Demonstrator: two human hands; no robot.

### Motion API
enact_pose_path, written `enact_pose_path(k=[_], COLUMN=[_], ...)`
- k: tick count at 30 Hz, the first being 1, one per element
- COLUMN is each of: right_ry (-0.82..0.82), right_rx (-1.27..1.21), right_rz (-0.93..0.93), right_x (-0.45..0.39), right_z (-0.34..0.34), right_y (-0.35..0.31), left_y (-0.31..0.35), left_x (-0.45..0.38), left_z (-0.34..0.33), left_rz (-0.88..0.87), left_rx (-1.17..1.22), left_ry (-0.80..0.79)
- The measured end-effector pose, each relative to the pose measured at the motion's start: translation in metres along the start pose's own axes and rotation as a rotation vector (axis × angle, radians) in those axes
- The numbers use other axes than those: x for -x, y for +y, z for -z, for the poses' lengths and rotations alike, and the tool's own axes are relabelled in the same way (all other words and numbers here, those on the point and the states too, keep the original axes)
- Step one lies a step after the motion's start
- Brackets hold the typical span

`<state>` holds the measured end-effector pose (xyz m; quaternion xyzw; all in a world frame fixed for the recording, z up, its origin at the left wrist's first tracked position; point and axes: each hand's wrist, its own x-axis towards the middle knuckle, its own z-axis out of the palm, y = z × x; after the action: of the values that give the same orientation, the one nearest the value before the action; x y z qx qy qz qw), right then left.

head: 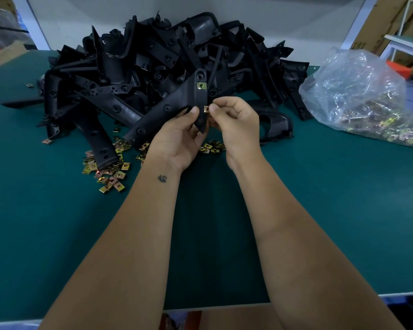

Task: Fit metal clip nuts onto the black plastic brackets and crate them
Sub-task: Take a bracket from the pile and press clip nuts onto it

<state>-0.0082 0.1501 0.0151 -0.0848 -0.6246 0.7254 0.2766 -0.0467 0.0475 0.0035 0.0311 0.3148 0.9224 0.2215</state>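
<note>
Left hand [177,141] grips the black bracket [167,110] mid-air over the desk [57,234], fingers curled round its narrow arm; long axis of that arm runs near-to-far, tilted a bit right. One clip nut [201,86] already seated at the far end. Right hand [236,120] pinches a 2nd clip nut [206,109] btwn thumb & forefinger, touching the arm's right edge, just beside the left thumb. Likely next: slide nut leftward over the edge. Room is tight. Bracket pile [153,55] close behind, loose nuts [105,172] near-left, nut bag [367,103] far right. No crate in view.
</note>
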Motion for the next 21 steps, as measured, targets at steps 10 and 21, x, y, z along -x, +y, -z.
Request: enact_pose_path(k=[10,21], right_ry=[-0.020,-0.039], right_rx=[0.082,0.084], right_rz=[0.035,0.040], right_x=[0.0011,0.0030], right_z=[0.0011,0.0000], right_y=[0.0020,0.0003], left_y=[0.0026,0.0029], left_x=[0.0027,0.0034], left_z=[-0.0017,-0.0028], left_rz=[0.053,0.070], left_rx=[-0.047,-0.068], left_ry=[0.040,0.044])
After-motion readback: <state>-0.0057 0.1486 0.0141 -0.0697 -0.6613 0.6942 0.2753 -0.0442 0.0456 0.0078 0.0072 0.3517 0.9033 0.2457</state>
